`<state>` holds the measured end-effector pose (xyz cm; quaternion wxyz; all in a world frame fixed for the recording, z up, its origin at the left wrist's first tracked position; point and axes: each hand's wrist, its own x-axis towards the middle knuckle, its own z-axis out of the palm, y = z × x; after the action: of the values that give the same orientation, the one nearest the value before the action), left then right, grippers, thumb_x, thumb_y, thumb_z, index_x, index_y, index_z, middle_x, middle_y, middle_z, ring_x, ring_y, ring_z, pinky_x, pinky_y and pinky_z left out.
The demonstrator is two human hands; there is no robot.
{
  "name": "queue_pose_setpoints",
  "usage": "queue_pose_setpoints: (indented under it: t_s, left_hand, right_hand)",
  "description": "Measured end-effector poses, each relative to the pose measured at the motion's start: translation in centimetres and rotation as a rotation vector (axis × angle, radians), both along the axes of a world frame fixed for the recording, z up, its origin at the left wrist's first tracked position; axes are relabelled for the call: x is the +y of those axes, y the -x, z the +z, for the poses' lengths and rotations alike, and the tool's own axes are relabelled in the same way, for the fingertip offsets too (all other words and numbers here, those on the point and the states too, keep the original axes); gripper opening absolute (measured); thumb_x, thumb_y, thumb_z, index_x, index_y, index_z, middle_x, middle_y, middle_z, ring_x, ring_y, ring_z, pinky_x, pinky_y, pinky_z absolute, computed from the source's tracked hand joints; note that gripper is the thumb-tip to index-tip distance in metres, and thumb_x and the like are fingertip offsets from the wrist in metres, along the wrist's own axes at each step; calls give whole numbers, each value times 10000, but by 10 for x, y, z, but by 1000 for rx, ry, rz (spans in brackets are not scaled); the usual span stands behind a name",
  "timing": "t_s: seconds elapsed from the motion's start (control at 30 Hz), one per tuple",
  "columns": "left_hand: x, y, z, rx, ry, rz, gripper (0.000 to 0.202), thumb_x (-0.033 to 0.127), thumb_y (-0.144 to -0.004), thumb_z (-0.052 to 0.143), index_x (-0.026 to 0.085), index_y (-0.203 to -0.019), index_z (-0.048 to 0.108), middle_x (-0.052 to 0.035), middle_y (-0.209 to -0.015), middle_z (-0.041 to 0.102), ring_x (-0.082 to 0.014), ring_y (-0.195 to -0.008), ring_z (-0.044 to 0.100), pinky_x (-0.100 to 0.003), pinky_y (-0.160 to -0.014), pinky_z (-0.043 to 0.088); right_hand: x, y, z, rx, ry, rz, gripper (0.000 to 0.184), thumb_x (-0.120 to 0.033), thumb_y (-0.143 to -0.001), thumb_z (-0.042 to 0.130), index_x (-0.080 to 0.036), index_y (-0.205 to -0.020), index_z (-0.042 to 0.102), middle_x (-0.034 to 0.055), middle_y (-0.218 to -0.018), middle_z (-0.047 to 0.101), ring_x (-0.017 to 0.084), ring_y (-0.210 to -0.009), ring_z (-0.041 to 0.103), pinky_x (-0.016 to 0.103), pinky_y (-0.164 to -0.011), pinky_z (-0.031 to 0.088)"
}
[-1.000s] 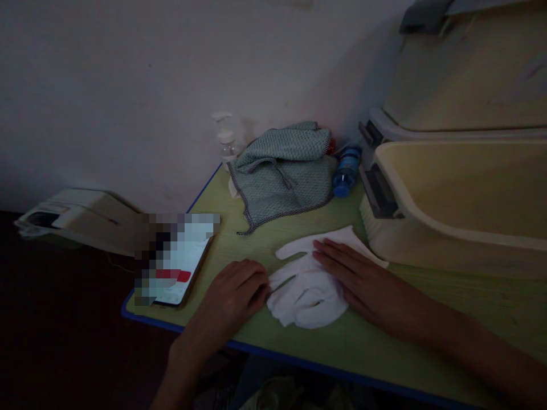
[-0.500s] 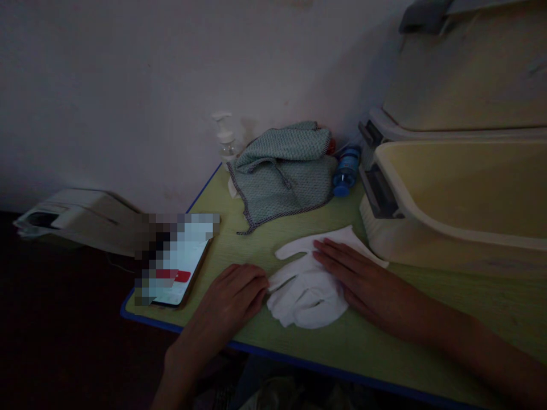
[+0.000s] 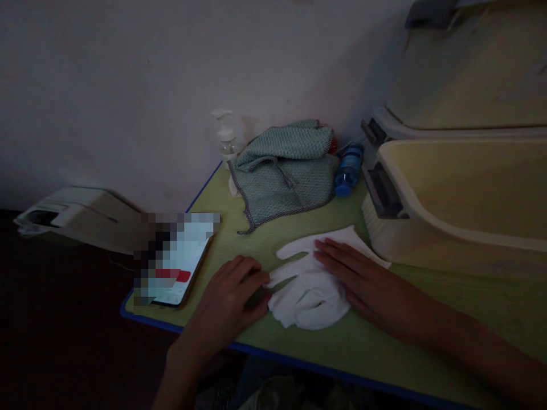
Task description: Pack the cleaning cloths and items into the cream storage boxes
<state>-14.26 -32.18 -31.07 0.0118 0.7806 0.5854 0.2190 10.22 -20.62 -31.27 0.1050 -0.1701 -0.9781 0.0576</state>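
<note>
A white glove (image 3: 322, 285) lies spread on the green tabletop, its lower part bunched and wrinkled. My right hand (image 3: 359, 279) rests flat across the glove's right side, fingers extended and close together, pressing it to the table. At the tips of the glove's fingers is my left hand (image 3: 237, 290), with thumb and forefinger apart. Its forefinger touches the end of one glove finger, and the thumb lies beside the bunched part. Neither hand is closed around the fabric.
A phone (image 3: 183, 262) with a lit, partly blurred screen lies at the left edge. Behind are a grey-green cloth (image 3: 290, 182), a pump bottle (image 3: 226, 136) and a blue-capped bottle (image 3: 348, 171) on its side. A cream bin (image 3: 427, 239) with raised lid stands right.
My left thumb has moved away from the forefinger, so the left hand has opened at the glove's fingertips. My right hand stays flat on the glove.
</note>
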Motion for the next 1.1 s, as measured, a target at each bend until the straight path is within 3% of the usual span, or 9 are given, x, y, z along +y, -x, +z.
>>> queue_pose_setpoints:
  t_s: [0.17, 0.33, 0.5, 0.73, 0.9, 1.1]
  left_hand:
    - [0, 0, 0, 48, 36, 52, 27, 182, -787, 571, 165, -794, 551, -60, -857, 531, -207, -805, 491, -358, -676, 449]
    - [0, 1, 2, -23, 63, 68, 15, 160, -801, 536, 162, -788, 544, -62, -884, 505, -207, -843, 481, -375, -726, 438]
    - [-3, 3, 4, -178, 119, -19, 138, 100, -844, 466, 163, -926, 557, -60, -932, 505, -163, -878, 498, -309, -758, 451]
    - [-8, 1, 4, -347, 12, -193, 195, 50, -783, 550, 157, -944, 570, -46, -908, 559, -127, -864, 529, -248, -751, 458]
    - [-5, 0, 3, -307, 18, -242, 184, 44, -773, 563, 167, -903, 608, -50, -909, 598, -132, -853, 547, -265, -748, 463]
    - [-5, -2, 3, -231, -27, -174, 176, 29, -745, 541, 159, -833, 619, -56, -850, 592, -143, -790, 546, -278, -700, 472]
  right_hand:
    - [0, 0, 3, -20, 14, -5, 497, -114, -853, 343, -96, -1347, 392, 130, -1425, 353, 196, -1346, 259, 402, -1071, 318]
    - [0, 0, 3, -32, 4, 1, 500, -117, -856, 340, -81, -1352, 384, 141, -1422, 354, 211, -1343, 266, 412, -1069, 321]
    - [1, 1, 0, -5, -18, 7, 470, -136, -873, 330, -88, -1333, 413, 136, -1402, 390, 210, -1335, 287, 415, -1063, 332]
    - [0, 1, 0, 2, -73, 19, 479, -108, -855, 325, -52, -1321, 422, 166, -1396, 388, 235, -1323, 310, 424, -1044, 355]
    - [1, 1, -2, 6, -77, 18, 473, -118, -861, 328, -54, -1320, 426, 170, -1396, 386, 240, -1320, 314, 426, -1038, 362]
    - [1, 0, -1, 22, -43, 31, 472, -117, -860, 328, -62, -1317, 430, 160, -1391, 398, 222, -1330, 296, 419, -1055, 340]
